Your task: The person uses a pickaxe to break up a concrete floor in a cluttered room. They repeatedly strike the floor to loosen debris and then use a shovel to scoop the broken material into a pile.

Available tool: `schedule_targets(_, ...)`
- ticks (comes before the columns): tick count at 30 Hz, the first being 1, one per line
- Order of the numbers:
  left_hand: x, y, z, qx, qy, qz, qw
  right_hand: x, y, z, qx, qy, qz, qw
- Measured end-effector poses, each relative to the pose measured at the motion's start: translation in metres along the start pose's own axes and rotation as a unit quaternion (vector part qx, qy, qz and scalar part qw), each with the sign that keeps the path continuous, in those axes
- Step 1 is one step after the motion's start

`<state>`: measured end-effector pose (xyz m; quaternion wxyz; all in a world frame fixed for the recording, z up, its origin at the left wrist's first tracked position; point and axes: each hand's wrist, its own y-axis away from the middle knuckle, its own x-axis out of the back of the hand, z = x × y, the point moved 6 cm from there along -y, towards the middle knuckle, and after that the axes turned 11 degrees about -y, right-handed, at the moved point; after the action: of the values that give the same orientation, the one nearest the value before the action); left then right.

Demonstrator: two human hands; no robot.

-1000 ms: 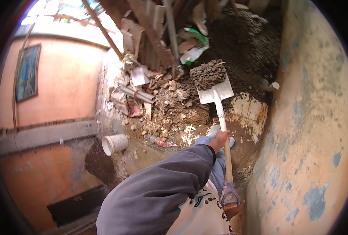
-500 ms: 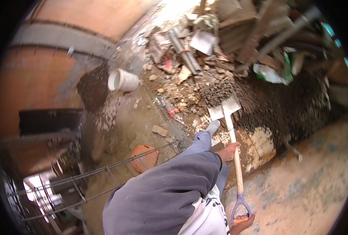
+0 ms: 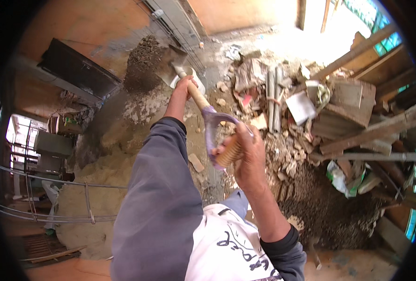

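Observation:
A shovel (image 3: 199, 98) with a wooden shaft and a purple D-shaped handle with an orange grip reaches away from me to the far left. My left hand (image 3: 187, 87) is wrapped round the shaft close to the blade. The fingers of my right hand (image 3: 250, 159) close round the handle's grip, near the middle of the view. The blade is blurred and lies over the edge of a dark heap of gravelly soil (image 3: 144, 63) by the wall. A white bucket (image 3: 200, 83) stands right beside the shaft, partly hidden by it and my left hand.
Rubble with bundled grey pipes (image 3: 274, 98) and a white sheet (image 3: 300, 107) lies to the right. Beyond it are wooden beams (image 3: 371, 133). Another dark soil heap (image 3: 325, 215) spreads at lower right. Rebar (image 3: 53, 215) crosses at left above pale sand (image 3: 91, 187). A brick piece (image 3: 196, 162) lies nearby.
The shovel has swung from the dark soil on the right to the heap at the far left, both hands still on it. The view has turned left. Loose soil no longer shows heaped on the blade.

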<state>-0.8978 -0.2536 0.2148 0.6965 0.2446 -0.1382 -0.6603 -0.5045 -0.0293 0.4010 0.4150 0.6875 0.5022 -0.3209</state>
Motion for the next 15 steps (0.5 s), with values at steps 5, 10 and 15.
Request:
schedule_targets(5, 0.016, 0.022, -0.081, -0.002, -0.144, 0.019, 0.989, 0.002, -0.009, 0.006, -0.035, 0.028, 0.019, 0.999)
schedule_targets(10, 0.012, 0.100, -0.310, 0.227, 0.000, 0.117, 0.967, 0.161, 0.077, 0.008, -0.078, -0.063, 0.238, 0.966)
schedule_targets(15, 0.005, 0.205, -0.460, 0.329, -0.114, 0.143, 0.927, 0.231, 0.182, 0.007, -0.020, -0.189, 0.288, 0.938)
